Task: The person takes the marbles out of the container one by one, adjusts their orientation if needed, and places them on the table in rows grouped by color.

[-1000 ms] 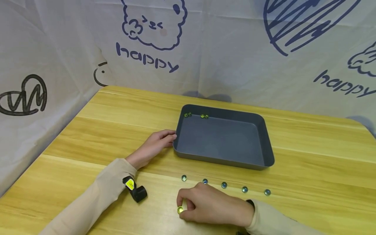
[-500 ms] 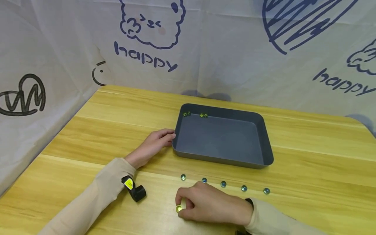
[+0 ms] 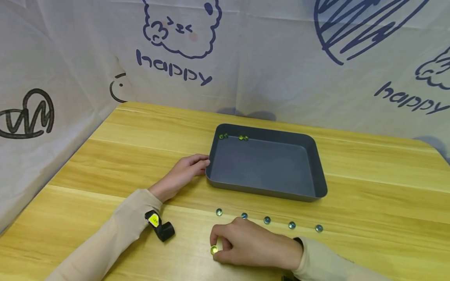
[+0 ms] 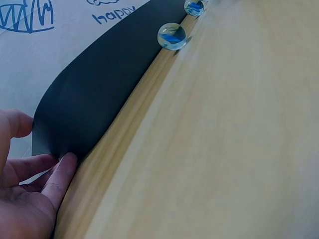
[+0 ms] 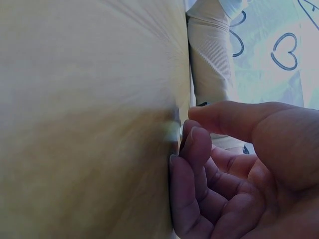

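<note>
Dark grey tray (image 3: 270,168) taken as reference; its thin wall looks stiff and easily steadied. Against its left side the left hand (image 3: 180,173) rests relaxed fingers, no grasp evident. Inside its far left end lie small greenish marbles (image 3: 241,137). Short of its near left corner, a yellow marble (image 3: 214,250) is pinched between thumb and forefinger of the right hand (image 3: 249,245): judged light, hard, slippery, prone to roll, best held across its middle. Along its near side runs a row of five bluish marbles (image 3: 267,220).
</note>
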Tool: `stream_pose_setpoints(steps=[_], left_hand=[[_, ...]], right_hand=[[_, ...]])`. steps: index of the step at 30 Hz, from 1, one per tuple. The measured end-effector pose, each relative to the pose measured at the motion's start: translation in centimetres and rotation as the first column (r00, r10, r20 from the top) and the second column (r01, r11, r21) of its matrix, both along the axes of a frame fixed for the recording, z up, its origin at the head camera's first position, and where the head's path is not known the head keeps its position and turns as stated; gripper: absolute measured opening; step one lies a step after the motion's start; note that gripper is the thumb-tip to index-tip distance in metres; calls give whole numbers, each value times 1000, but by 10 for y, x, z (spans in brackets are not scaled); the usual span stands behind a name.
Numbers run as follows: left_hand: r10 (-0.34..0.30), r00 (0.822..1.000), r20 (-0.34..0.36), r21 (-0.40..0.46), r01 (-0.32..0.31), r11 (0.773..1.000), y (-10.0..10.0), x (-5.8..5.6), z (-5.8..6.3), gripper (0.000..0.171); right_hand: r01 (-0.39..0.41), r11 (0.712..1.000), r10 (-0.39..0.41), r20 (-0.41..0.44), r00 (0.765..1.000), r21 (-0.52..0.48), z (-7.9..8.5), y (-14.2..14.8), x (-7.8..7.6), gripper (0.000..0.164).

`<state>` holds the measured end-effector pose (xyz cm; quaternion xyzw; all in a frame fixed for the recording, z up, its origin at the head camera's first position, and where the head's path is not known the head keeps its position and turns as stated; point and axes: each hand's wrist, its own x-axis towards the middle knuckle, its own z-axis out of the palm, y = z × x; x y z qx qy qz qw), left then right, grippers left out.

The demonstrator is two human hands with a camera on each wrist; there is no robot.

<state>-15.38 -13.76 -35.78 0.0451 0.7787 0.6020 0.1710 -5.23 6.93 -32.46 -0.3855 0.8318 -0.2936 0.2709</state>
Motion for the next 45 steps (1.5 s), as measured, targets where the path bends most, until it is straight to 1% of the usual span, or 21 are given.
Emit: stream_pose_setpoints(steps=[13, 20, 36, 45], left_hand=[[0, 1000, 2, -1, 0, 1000, 0, 0, 0, 49], [2, 1000, -2, 0, -2, 1000, 1, 0, -1, 48], [1, 1000, 2, -1, -1, 1000, 0, -1, -1, 49], [-1, 1000, 6, 6, 1, 1000, 1, -1, -2, 50]], right_hand=[[3, 1000, -3, 30, 1000, -12, 0, 2, -1, 11], [-5, 1000, 5, 3, 1000, -29, -1, 3, -1, 8], [-16, 1000, 16, -13, 1000, -22, 0, 2, -1, 7], [-12, 1000, 12, 5, 1000, -18, -1, 3, -1, 7]])
